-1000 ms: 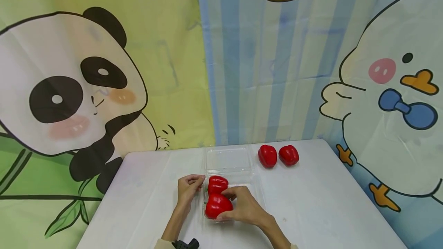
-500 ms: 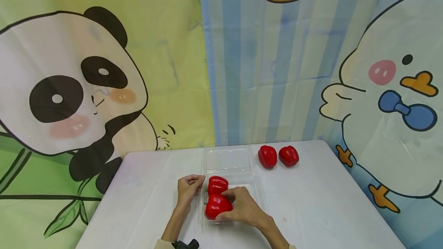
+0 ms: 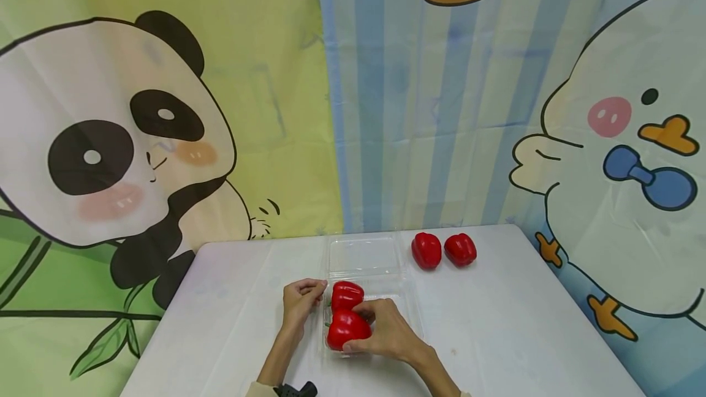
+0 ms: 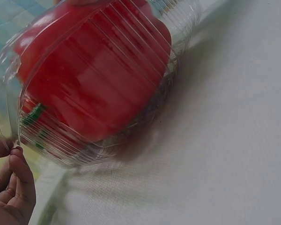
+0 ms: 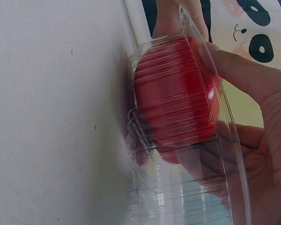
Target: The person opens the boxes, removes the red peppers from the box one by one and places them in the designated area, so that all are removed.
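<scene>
A clear plastic clamshell box (image 3: 407,305) lies on the table with its lid (image 3: 364,255) folded back. Two red bell peppers sit along its left side, the far pepper (image 3: 347,294) and the near pepper (image 3: 347,329). My right hand (image 3: 393,331) grips the near pepper, thumb at the front and fingers behind. Through the ribbed wall in the right wrist view, this pepper (image 5: 173,93) sits inside the box. At the left rim, my left hand (image 3: 300,300) pinches the box edge between thumb and finger; its fingertips (image 4: 18,152) show this in the left wrist view.
Two more red bell peppers, a left one (image 3: 426,250) and a right one (image 3: 460,249), lie beyond the box at the back right. The white table (image 3: 513,323) ends at a printed curtain (image 3: 386,109) behind.
</scene>
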### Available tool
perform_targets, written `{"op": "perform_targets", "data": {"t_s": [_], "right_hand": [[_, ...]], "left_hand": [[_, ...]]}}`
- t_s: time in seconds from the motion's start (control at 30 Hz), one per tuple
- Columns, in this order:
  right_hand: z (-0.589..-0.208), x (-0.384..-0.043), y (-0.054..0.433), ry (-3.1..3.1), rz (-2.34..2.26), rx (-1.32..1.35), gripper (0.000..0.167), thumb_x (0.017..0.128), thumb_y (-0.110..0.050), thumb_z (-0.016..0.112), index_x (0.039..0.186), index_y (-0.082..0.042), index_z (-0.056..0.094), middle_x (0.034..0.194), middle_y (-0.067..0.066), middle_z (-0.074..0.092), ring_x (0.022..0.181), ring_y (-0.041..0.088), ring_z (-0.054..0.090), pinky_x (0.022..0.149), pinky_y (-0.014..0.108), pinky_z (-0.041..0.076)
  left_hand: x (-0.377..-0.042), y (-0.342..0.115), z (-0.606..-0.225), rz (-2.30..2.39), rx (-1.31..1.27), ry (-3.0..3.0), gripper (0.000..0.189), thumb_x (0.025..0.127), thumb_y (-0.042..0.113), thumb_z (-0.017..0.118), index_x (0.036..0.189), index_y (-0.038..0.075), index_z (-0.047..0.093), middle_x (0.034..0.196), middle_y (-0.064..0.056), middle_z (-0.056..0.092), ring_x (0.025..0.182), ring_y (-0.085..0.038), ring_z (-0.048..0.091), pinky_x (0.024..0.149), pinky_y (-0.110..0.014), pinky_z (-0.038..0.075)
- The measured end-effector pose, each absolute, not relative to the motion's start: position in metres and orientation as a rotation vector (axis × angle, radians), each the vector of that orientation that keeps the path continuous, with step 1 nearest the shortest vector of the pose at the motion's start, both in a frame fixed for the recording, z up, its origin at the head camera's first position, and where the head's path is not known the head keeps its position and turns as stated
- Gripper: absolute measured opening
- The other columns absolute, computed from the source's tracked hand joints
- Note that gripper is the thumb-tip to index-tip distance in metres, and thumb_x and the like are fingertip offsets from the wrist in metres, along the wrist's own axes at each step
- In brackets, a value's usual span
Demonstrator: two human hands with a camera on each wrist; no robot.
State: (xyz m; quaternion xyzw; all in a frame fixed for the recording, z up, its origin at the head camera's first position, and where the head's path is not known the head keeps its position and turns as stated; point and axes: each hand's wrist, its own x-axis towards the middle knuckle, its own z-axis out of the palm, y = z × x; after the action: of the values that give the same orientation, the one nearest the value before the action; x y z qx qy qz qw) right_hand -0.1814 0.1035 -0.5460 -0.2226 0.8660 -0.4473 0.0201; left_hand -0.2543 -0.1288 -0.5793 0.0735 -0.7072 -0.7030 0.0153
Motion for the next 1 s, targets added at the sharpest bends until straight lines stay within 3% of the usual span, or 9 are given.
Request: {"op": "perform_targets", "data": {"t_s": [0.53,1.0], "right_hand": [[-0.5444,-0.1824,0.1091,2.701,-1.391,-0.725,0.069,0.079,-0.050,0.090,0.134,-0.012,0.073,0.121,-0.003,0.079,0.098,0.003,0.067,0.084,0.023,0.062],[-0.5440,-0.1795,0.1134,2.698,-1.534,-0.786,0.057,0.082,-0.044,0.089,0.129,-0.018,0.071,0.121,-0.008,0.077,0.101,0.003,0.067,0.087,0.031,0.064]], "left_hand": [[-0.2574,-0.1274,-0.5757,-2.173,0.210,-2.194,0.022,0.097,0.010,0.082,0.103,-0.011,0.079,0.071,-0.005,0.070,0.059,-0.009,0.059,0.056,-0.019,0.052],[-0.2531,-0.1275,-0.5778,-2.175,0.201,-2.190,0.021,0.097,0.010,0.081,0.102,-0.011,0.079,0.071,-0.005,0.070,0.061,-0.009,0.060,0.057,-0.018,0.053]]}}
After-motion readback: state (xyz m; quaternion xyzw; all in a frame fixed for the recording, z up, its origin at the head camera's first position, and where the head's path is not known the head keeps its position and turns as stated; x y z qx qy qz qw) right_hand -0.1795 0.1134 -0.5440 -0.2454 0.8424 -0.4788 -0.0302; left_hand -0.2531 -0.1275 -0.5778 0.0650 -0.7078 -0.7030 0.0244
